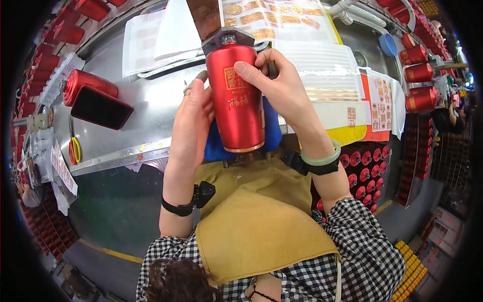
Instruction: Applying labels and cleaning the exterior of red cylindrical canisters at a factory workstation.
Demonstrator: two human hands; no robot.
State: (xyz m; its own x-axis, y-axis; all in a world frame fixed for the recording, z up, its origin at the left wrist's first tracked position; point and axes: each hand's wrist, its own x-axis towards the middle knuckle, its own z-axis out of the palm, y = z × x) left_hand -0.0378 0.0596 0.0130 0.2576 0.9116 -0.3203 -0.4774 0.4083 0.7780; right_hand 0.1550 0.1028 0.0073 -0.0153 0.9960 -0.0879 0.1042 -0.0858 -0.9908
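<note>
A shiny red bottle (235,116) with a gold emblem (234,80) and gold lettering stands in front of me, its neck set against a dark metal holder (229,38). Beneath it shows a blue cloth-like pad (272,126). My right hand (282,83) grips the bottle's upper right side, its thumb pressed beside the emblem. A small dark piece (272,69) shows at its curled fingers; I cannot make out what it is. From the left, my left hand (193,108) lies along the bottle, partly closed around it, with its fingers partly hidden behind.
On the metal bench to the left are another red bottle (90,85), a black phone (102,107) and yellow-handled scissors (75,150). Sheets of gold decals (279,20) lie beyond, with translucent sheets (327,70) at right. Several red bottles stand in racks (365,171) below.
</note>
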